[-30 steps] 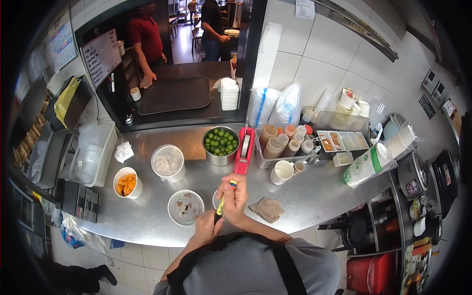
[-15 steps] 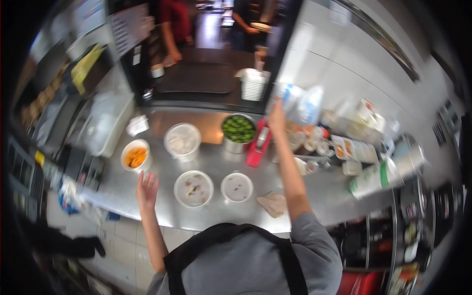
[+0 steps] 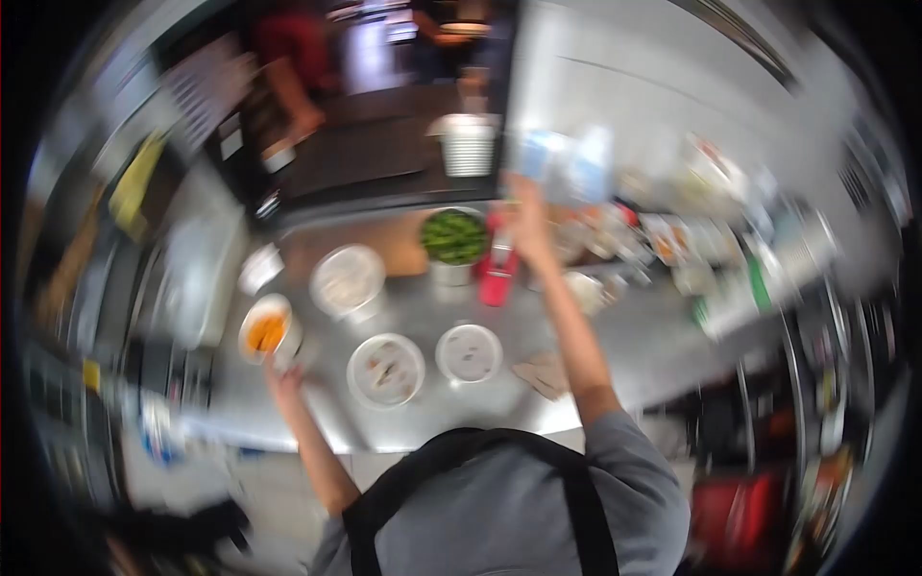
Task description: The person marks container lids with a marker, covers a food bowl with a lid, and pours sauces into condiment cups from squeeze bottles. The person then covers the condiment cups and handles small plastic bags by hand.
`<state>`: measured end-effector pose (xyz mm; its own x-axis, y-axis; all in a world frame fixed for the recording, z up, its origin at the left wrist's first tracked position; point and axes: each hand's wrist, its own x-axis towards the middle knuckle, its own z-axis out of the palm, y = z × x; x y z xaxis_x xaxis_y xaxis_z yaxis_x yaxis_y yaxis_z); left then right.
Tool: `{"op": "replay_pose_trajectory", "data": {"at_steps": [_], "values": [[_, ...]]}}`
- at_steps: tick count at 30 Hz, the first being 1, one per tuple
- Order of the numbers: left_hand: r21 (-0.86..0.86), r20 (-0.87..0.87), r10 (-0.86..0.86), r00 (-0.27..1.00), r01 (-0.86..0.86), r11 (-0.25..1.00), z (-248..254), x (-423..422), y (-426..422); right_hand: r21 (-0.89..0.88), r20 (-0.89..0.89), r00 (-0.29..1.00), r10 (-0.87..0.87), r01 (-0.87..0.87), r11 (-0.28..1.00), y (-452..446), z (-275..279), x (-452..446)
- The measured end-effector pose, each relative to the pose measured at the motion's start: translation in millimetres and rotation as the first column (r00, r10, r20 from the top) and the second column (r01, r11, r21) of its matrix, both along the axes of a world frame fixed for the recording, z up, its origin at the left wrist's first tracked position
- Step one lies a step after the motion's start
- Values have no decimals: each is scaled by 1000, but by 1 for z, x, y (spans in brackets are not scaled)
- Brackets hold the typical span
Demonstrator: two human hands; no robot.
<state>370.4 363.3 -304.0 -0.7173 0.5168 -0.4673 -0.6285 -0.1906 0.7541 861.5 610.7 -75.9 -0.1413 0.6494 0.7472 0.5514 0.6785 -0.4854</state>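
Note:
My left hand (image 3: pixel 285 376) is at the near edge of a white bowl (image 3: pixel 293 338) with orange pieces (image 3: pixel 266 333) in it. Blur hides whether its fingers grip the rim or only meet it. My right arm stretches forward, and my right hand (image 3: pixel 522 219) is beside a red tool with a metal strip (image 3: pixel 496 278). Its fingers are smeared, so a hold on anything cannot be made out. Left of the red tool stands a metal container (image 3: pixel 449 275) of green pieces (image 3: pixel 452 236). Two lidded white tubs (image 3: pixel 386 371) and a taller lidded tub (image 3: pixel 348 281) stand between my arms.
A crumpled tan cloth (image 3: pixel 544 375) lies by my right forearm. Bottles, bags and small containers (image 3: pixel 595 235) crowd the right back. Stacked cups (image 3: pixel 469 144) stand at the pass-through, where another person's arm (image 3: pixel 293 101) shows. A white bin (image 3: pixel 206 259) is at left.
The whole view has shifted and blurred. My left hand has come up against the orange-filled bowl from just below it. My right hand stays stretched out near the red tool.

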Motion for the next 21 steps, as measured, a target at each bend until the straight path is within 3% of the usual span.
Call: {"op": "replay_pose_trajectory", "data": {"at_steps": [1,2,3,4,5,6,7,8,9,11,14,17,21], "values": [[8,42,-29,999,28,1000,19,4,-2,-113,-40,999,-12,8,994,-32,24,5],[29,-260,-22,965,31,999,4,3,-4,-29,-50,998,-29,28,999,-48,26,12],[104,-733,25,680,75,992,11,18,-12,15,-100,989,-105,107,994,-56,13,20],[99,-467,-38,884,95,990,-5,-26,-6,-127,-242,966,-91,62,990,-75,15,31],[99,-609,65,791,-6,995,-8,-24,-6,-238,-394,916,-70,-28,971,-92,18,45],[202,-162,103,981,-70,977,23,-16,-4,-172,-405,893,-194,133,976,-102,14,66],[251,63,-4,998,-12,968,23,-31,-2,-103,-416,860,-294,277,955,-110,10,83],[262,108,-27,994,-2,965,33,-28,-4,-33,-430,822,-374,399,916,-116,4,97],[260,81,-33,996,11,966,44,-16,-3,-47,-378,780,-498,521,852,-113,-15,125],[270,5,-48,999,45,962,68,9,2,-121,-465,619,-632,663,739,-116,-36,177],[294,-47,-103,994,112,949,101,48,5,-301,-489,305,-817,821,486,-115,-81,270],[333,-72,-176,982,190,924,129,90,6,-567,-365,-11,-931,796,213,-117,-82,340],[375,-81,-288,954,297,878,159,156,0,-587,-215,-169,-962,810,-11,-95,-93,412]]}}
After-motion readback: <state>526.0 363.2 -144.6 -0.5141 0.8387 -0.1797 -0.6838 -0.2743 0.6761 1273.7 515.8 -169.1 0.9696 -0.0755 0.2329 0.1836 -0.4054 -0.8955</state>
